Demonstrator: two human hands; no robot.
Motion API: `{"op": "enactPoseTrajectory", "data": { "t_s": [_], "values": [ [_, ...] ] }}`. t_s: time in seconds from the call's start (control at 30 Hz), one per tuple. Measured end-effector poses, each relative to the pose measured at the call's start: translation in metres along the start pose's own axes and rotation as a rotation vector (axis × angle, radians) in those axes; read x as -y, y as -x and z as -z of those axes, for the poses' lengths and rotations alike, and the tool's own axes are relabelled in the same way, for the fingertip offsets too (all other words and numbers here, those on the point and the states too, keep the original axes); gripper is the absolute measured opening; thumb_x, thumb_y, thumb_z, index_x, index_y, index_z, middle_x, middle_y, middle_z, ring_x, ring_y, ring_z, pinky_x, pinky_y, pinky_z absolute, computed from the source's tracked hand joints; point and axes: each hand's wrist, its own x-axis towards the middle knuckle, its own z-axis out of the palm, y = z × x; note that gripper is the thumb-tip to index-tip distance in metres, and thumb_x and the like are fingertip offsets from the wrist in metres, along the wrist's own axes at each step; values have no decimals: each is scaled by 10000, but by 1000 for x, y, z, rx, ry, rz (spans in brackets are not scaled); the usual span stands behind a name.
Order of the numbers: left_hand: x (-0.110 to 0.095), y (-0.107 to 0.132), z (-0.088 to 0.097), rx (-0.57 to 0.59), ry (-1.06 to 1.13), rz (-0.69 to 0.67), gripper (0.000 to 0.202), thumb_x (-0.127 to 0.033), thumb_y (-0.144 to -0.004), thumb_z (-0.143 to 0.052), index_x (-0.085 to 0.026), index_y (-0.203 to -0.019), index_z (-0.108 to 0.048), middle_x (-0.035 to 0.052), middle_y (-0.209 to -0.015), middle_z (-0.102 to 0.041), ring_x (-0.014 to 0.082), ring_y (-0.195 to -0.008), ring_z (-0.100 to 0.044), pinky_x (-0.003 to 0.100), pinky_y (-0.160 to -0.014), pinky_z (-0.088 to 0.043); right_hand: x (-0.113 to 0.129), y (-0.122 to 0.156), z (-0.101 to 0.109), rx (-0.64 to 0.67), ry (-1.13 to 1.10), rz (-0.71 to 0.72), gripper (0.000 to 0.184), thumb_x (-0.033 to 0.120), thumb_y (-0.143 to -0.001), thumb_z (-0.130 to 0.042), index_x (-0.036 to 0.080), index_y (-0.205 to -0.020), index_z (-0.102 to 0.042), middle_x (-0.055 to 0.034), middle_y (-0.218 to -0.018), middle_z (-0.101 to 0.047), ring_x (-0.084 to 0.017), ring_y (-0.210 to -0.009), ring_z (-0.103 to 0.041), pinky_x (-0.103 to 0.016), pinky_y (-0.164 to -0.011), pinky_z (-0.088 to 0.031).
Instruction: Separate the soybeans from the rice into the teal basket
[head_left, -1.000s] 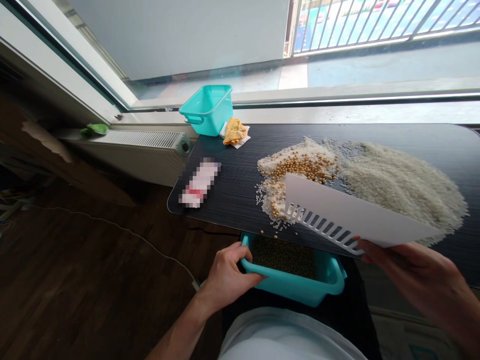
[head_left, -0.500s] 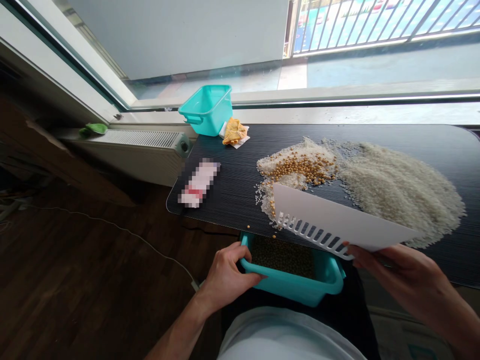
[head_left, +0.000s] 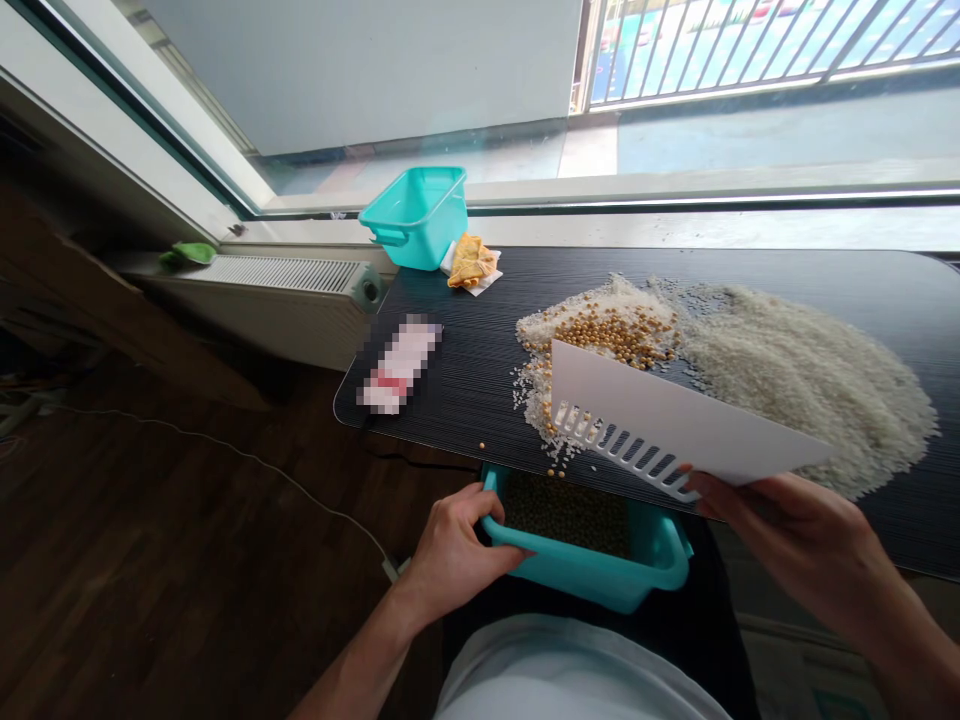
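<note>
Turquoise plastic is filling our left hand (head_left: 457,545): we are pinching the corner of a tub (head_left: 592,575) between thumb and curled fingers, the thumb lying along the near wall. The tub is sitting just below the table (head_left: 465,370) edge, in front of our body, and small dark greenish grains (head_left: 566,520) are covering its floor.

With our right hand (head_left: 795,530) we are pinching the right part of a white slotted scoop (head_left: 675,415), thumb pressing on the side facing us. The scoop is slanting over the near side of the table, its row of slots facing the tub; we cannot tell whether its lower edge is touching the tabletop. Its left end is partly hiding a heap of white rice (head_left: 585,300), on which golden beans (head_left: 615,335) are lying. A larger rice pile (head_left: 810,390) is spreading to the right. A few loose beans (head_left: 481,445) are resting near the table's front edge.

At the far left corner, a second turquoise tub (head_left: 431,225) is standing beside a crumpled yellow cloth (head_left: 472,262), while a blurred pinkish item (head_left: 401,365) is lying nearer to us.
</note>
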Motion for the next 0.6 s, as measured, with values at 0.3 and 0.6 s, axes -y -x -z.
{"op": "enactPoseTrajectory", "data": {
  "t_s": [0.3, 0.6],
  "values": [
    [-2, 0, 0, -4, 5, 15, 264, -202, -619, -780, -187, -591, -518, -46, -682, -496, 117, -654, -482, 257, -626, -330, 6, -6, -1, -2, -10, 82, 512, 730, -810, -680, 254, -684, -822, -36, -569, -763, -220, -499, -704, -307, -499, -580],
    [0, 0, -1, -8, 4, 8, 256, -209, -622, -781, -188, -599, -528, -47, -683, -501, 117, -652, -483, 256, -624, -323, 4, -3, -1, 45, -39, 86, 482, 684, -838, -689, 242, -709, -831, -36, -581, -767, -208, -502, -703, -289, -507, -571]
  ]
}}
